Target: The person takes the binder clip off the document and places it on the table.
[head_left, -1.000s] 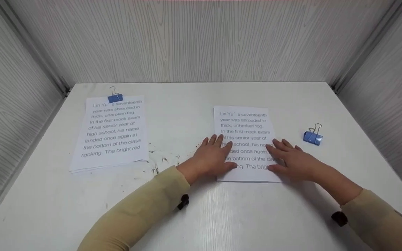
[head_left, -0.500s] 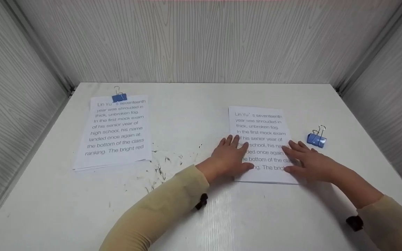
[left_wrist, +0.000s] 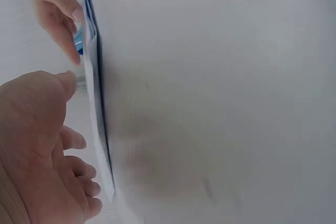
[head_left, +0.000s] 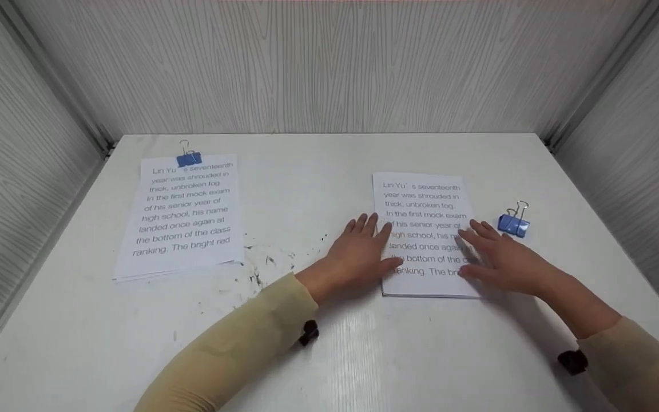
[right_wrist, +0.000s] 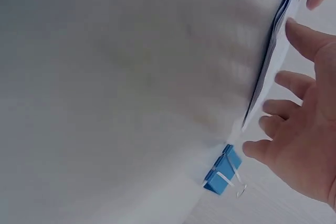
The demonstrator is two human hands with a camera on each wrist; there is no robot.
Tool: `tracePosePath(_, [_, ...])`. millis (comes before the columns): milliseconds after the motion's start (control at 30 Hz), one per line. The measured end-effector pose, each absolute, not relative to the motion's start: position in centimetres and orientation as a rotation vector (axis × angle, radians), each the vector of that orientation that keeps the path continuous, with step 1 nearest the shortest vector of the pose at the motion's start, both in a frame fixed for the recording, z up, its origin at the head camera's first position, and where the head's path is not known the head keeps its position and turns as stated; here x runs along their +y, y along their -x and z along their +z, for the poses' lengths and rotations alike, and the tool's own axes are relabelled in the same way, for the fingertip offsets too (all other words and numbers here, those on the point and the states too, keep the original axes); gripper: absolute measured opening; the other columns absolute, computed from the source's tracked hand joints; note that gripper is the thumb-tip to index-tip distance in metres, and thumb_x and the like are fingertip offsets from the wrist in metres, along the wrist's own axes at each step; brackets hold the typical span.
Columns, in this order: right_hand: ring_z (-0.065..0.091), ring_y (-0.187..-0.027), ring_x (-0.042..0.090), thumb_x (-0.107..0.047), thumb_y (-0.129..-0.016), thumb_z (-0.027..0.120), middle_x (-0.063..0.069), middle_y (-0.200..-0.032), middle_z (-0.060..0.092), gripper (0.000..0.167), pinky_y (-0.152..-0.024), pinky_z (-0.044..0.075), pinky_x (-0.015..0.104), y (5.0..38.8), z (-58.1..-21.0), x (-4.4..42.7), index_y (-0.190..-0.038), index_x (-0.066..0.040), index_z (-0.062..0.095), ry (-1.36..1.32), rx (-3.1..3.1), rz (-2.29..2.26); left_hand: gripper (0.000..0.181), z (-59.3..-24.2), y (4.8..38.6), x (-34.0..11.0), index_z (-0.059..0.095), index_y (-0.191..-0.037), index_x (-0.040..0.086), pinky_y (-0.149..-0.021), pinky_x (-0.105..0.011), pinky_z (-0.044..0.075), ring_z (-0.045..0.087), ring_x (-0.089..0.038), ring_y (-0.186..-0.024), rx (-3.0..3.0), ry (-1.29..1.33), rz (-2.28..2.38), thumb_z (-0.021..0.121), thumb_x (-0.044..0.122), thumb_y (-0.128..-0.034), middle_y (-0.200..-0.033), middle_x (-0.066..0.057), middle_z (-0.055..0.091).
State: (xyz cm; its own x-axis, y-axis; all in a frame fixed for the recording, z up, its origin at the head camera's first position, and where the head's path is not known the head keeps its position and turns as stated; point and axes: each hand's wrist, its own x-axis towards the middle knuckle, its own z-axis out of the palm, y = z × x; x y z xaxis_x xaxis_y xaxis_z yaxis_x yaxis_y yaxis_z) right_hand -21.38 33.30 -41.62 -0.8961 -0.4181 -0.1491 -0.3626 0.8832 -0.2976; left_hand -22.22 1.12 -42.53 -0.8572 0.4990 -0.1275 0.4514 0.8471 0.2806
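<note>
A stack of printed paper sheets [head_left: 427, 229] lies right of the table's middle in the head view. My left hand [head_left: 355, 257] is spread over its left edge, thumb and fingers relaxed and apart. Over the right edge, my right hand [head_left: 504, 260] has its fingers similarly spread. Both wrist views catch the stack edge-on, a thin paper edge [left_wrist: 97, 108] beside the left fingers and a paper edge [right_wrist: 273, 51] beside the right ones. Whether the fingertips touch the paper cannot be told. A blue binder clip [head_left: 514, 225] lies just beyond my right hand, its wire handles raised.
A second printed stack [head_left: 183, 217] lies at the table's left, with a blue binder clip [head_left: 189, 158] at its top edge. Dark smudges [head_left: 258, 274] mark the white table [head_left: 306, 171] between the stacks. Wood-grain panels [head_left: 329, 68] enclose the back and sides.
The stack under my hands has slid right, closer to the loose binder clip. My left hand has since drawn back a little toward the stack's left edge, uncovering more print.
</note>
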Motion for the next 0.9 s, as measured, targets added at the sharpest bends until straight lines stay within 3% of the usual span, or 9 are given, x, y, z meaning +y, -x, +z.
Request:
tracePosePath(367, [0.021, -0.161, 0.031, -0.050, -0.101, 0.070, 0.007, -0.176, 0.022, 0.080, -0.127, 0.020, 0.058, 21.6, -39.8, 23.4, -0.168, -0.022, 0.036, 0.833, 2.892, -0.393, 0.082, -40.2, 21.4, -13.6, 0.017, -0.170, 0.010, -0.130, -0.050, 0.004, 0.007, -0.040, -0.162, 3.000, -0.580, 0.350, 0.041, 0.060, -0.1103, -0.174, -0.023, 0.009])
tracePosePath(567, [0.021, -0.161, 0.025, -0.053, -0.103, 0.066, 0.003, -0.176, 0.021, 0.079, -0.129, 0.018, 0.051, 22.5, -39.6, 16.2, -0.169, -0.024, 0.032, 1.052, 2.827, -0.365, 0.081, -39.8, 20.2, -21.8, 0.023, -0.168, 0.004, -0.129, -0.057, 0.008, 0.012, -0.047, -0.160, 3.090, -0.481, 0.393, 0.045, 0.056, -0.1106, -0.172, -0.029, 0.015])
tracePosePath(900, [0.020, -0.162, 0.028, -0.055, -0.106, 0.058, 0.010, -0.176, 0.021, 0.079, -0.129, 0.017, 0.052, 23.6, -40.5, 5.6, -0.170, -0.019, 0.030, 1.245, 2.715, -0.268, 0.079, -41.5, 17.7, -30.1, 0.033, -0.163, -0.004, -0.125, -0.067, 0.014, 0.019, -0.056, -0.155, 3.098, -0.343, 0.360, 0.055, 0.049, -0.1090, -0.167, -0.037, 0.024])
